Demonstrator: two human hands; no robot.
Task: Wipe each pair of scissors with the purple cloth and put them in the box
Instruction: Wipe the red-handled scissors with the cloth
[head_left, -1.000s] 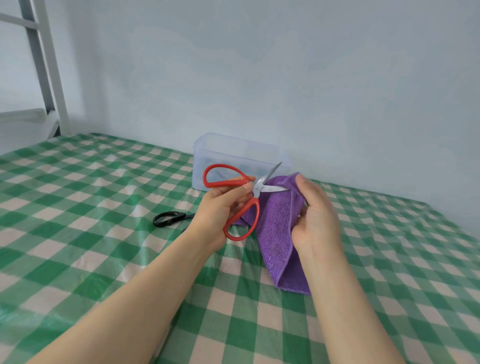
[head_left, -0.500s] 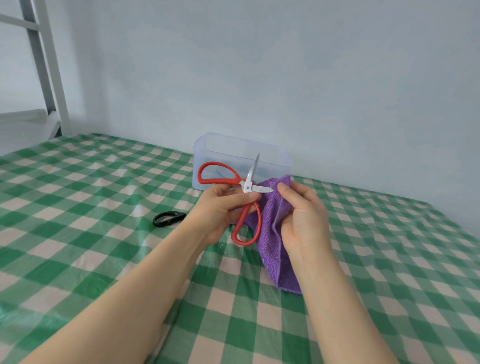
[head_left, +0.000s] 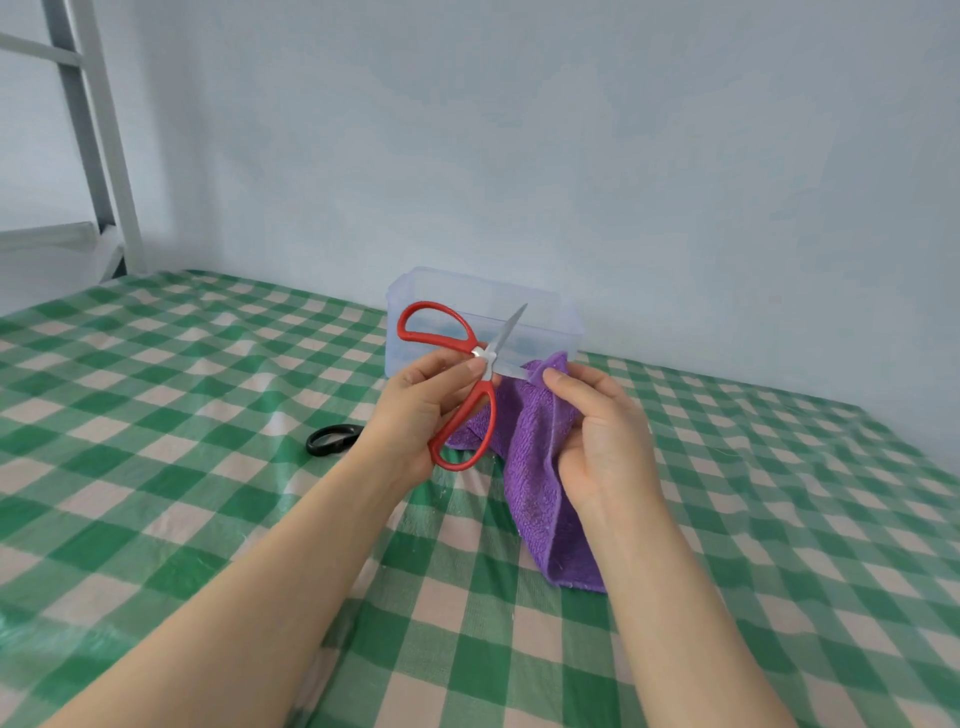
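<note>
1. Pale blue-grey wall fills the upper half of the head view, with a metal frame (head_left: 111, 156) at the upper left. Below it the counter (head_left: 208, 415), under a green-and-cream checked cover, runs across the lower half.
2. At frame centre, close to the wall, stands the clear box (head_left: 550, 325), just behind my hands. I cannot tell whether any scissors already lie inside it.
3. My left hand (head_left: 421, 410) grips the red scissors (head_left: 488, 356) in the air in front of the box. The thumb lies beside the pivot and the fingers curl round the lower handle.
4. My right hand (head_left: 602, 431) pinches a fold of the purple cloth (head_left: 540, 467) round the tip of the lower blade. The rest of the cloth hangs down to the counter, lower right of centre.
5. The blades are spread apart. One points up and right toward the box; its long axis runs steeply down to the loop nearest me. The other points right into the cloth, in line with the loop at the upper left.
6. As I judge it, I am mid-wipe on the red pair, which is not yet boxed. The black scissors (head_left: 314, 446) lie on the counter left of centre, partly hidden by my left wrist. They have yet to be wiped and put away.
</note>
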